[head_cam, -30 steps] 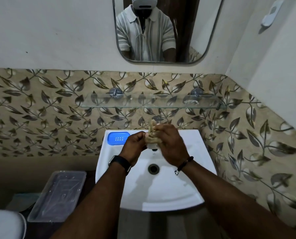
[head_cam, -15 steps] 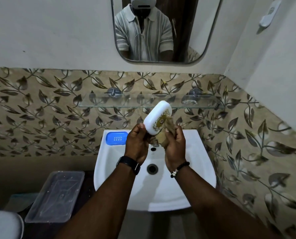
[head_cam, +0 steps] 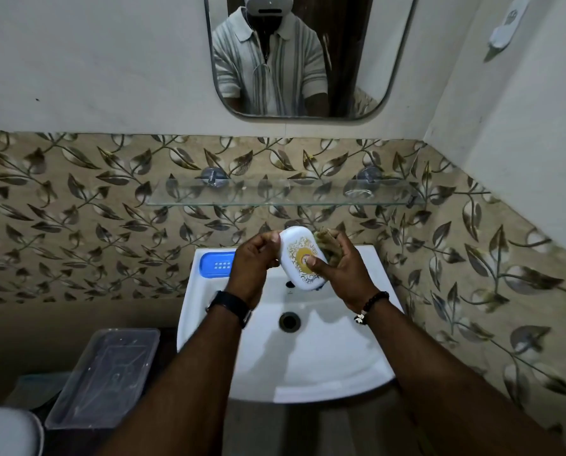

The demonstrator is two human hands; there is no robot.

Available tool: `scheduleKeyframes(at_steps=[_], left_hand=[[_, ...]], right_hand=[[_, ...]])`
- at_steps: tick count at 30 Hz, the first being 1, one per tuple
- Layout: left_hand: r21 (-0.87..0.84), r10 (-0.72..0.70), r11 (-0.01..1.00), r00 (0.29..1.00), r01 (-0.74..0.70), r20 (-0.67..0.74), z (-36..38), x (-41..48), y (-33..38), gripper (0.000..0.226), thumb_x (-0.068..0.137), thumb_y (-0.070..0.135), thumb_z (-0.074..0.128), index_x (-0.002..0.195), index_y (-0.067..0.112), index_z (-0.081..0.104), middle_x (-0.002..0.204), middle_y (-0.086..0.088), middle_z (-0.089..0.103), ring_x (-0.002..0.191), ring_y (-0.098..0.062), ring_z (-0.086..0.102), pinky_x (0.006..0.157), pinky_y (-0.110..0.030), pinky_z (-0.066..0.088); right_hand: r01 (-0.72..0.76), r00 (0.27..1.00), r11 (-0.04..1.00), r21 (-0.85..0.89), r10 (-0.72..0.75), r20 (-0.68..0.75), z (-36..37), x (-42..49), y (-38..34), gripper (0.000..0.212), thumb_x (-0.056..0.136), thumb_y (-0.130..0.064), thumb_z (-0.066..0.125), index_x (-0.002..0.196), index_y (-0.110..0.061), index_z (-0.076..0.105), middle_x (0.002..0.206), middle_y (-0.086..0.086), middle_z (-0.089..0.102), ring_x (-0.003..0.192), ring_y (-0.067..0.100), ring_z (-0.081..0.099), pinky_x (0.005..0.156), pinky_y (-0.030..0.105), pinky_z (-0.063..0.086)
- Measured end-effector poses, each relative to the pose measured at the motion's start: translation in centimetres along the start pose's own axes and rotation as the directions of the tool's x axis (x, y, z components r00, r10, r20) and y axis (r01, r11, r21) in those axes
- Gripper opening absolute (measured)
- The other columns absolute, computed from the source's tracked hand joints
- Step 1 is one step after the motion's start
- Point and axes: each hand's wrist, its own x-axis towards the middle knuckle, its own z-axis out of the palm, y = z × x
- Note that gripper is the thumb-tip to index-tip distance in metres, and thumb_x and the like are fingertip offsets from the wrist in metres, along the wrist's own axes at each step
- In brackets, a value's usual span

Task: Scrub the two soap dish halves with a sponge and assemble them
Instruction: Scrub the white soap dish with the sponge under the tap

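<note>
Over the white sink (head_cam: 308,363) I hold a white soap dish half (head_cam: 299,250) with a gold ornament on its outer face, tilted toward me. My left hand (head_cam: 252,264) grips its left edge. My right hand (head_cam: 339,264) presses its thumb on the gold ornament and clutches a tan sponge (head_cam: 324,236) behind the half's right edge. The other half, a blue tray (head_cam: 214,263) with drain slots, lies on the sink's back left corner.
A glass shelf (head_cam: 285,195) juts from the leaf-patterned tiles just above my hands. A clear plastic container (head_cam: 107,376) sits to the left of the sink, with a white rounded object (head_cam: 5,432) at the bottom left corner. A mirror (head_cam: 308,54) hangs above.
The white half came out from under the sponge and now faces me lower over the sink. My right thumb has moved onto its ornament, and the sponge sits behind it.
</note>
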Motion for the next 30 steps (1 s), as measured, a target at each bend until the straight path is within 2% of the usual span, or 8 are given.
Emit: scheduleKeyframes(at_steps=[5, 8, 11, 15, 18, 20, 23, 30], left_hand=[[0.021, 0.04, 0.999, 0.994, -0.042, 0.098, 0.0, 0.5, 0.7, 0.01, 0.093, 0.013, 0.065, 0.098, 0.018, 0.071, 0.088, 0.001, 0.077, 0.081, -0.014, 0.068, 0.072, -0.029, 0.057], [0.086, 0.096, 0.991, 0.992, -0.102, 0.082, 1.4, -0.1, -0.2, 0.011, 0.094, 0.006, 0.064, 0.105, 0.007, 0.064, 0.09, -0.004, 0.074, 0.084, -0.013, 0.068, 0.077, -0.026, 0.056], [0.134, 0.129, 0.981, 0.987, -0.142, 0.097, 1.7, -0.7, -0.8, 0.011, 0.095, 0.007, 0.063, 0.106, 0.006, 0.062, 0.091, 0.003, 0.073, 0.085, -0.008, 0.068, 0.075, -0.02, 0.054], [0.105, 0.123, 0.986, 0.99, -0.13, 0.071, 1.1, -0.6, -0.6, 0.011, 0.097, 0.011, 0.06, 0.105, 0.017, 0.064, 0.094, 0.006, 0.075, 0.091, -0.01, 0.068, 0.081, -0.024, 0.056], [0.058, 0.059, 0.997, 0.998, -0.059, -0.005, 0.8, -0.7, -0.9, 0.017, 0.099, 0.017, 0.058, 0.11, 0.025, 0.069, 0.103, -0.002, 0.073, 0.097, -0.018, 0.067, 0.081, -0.037, 0.059], [-0.068, -0.084, 0.994, 0.996, 0.082, -0.024, 0.8, -1.0, -1.3, 0.021, 0.098, 0.032, 0.06, 0.113, 0.022, 0.071, 0.105, -0.009, 0.071, 0.096, -0.026, 0.069, 0.079, -0.042, 0.061], [-0.34, -0.316, 0.893, 0.949, 0.295, -0.008, 0.9, -1.3, -1.5, 0.048, 0.092, 0.046, 0.064, 0.123, 0.01, 0.064, 0.119, -0.026, 0.066, 0.104, -0.043, 0.068, 0.084, -0.05, 0.06], [-0.358, -0.27, 0.893, 0.961, 0.274, 0.064, -1.4, -1.0, -2.1, 0.042, 0.086, 0.019, 0.072, 0.128, 0.022, 0.064, 0.132, -0.017, 0.063, 0.108, -0.035, 0.068, 0.082, -0.048, 0.059]], right_hand=[[0.079, 0.957, 0.994, -0.08, -0.098, -0.273, 0.5, 0.4, 0.5, 0.022, 0.085, -0.02, 0.077, 0.1, -0.03, 0.066, 0.102, -0.008, 0.073, 0.098, 0.013, 0.069, 0.081, 0.034, 0.06], [-0.044, 0.854, 0.985, 0.168, 0.124, -0.505, 1.7, 0.4, 1.1, 0.013, 0.096, -0.027, 0.063, 0.105, -0.018, 0.065, 0.104, 0.002, 0.07, 0.095, 0.023, 0.066, 0.067, 0.032, 0.059], [-0.238, 0.852, 0.841, 0.485, 0.421, -0.311, 1.5, -0.2, 1.4, 0.035, 0.095, -0.041, 0.061, 0.121, -0.018, 0.06, 0.113, 0.012, 0.07, 0.097, 0.035, 0.069, 0.065, 0.04, 0.058], [-0.117, 0.949, 0.847, 0.519, 0.25, -0.194, 0.2, -0.9, 1.2, 0.033, 0.09, -0.036, 0.068, 0.117, -0.019, 0.06, 0.114, 0.014, 0.071, 0.097, 0.037, 0.07, 0.068, 0.046, 0.058], [0.057, 0.958, 0.948, 0.312, 0.036, -0.285, -0.3, -0.9, 0.9, 0.037, 0.085, -0.027, 0.074, 0.117, -0.018, 0.061, 0.115, 0.012, 0.07, 0.102, 0.038, 0.069, 0.07, 0.053, 0.06], [0.156, 0.95, 0.987, -0.03, -0.158, -0.27, -0.9, -0.9, 0.8, 0.04, 0.084, -0.02, 0.078, 0.119, -0.017, 0.06, 0.116, 0.001, 0.068, 0.107, 0.028, 0.067, 0.078, 0.05, 0.06], [0.387, 0.901, 0.747, -0.541, -0.432, 0.048, -1.4, -1.3, 1.3, 0.035, 0.08, -0.025, 0.081, 0.107, -0.017, 0.059, 0.106, -0.01, 0.063, 0.101, 0.015, 0.062, 0.084, 0.034, 0.053], [0.557, 0.829, 0.53, -0.64, -0.398, 0.392, -3.3, -1.4, 1.4, 0.029, 0.089, -0.009, 0.065, 0.117, 0.0, 0.068, 0.128, 0.015, 0.065, 0.123, 0.03, 0.058, 0.107, 0.039, 0.045]])
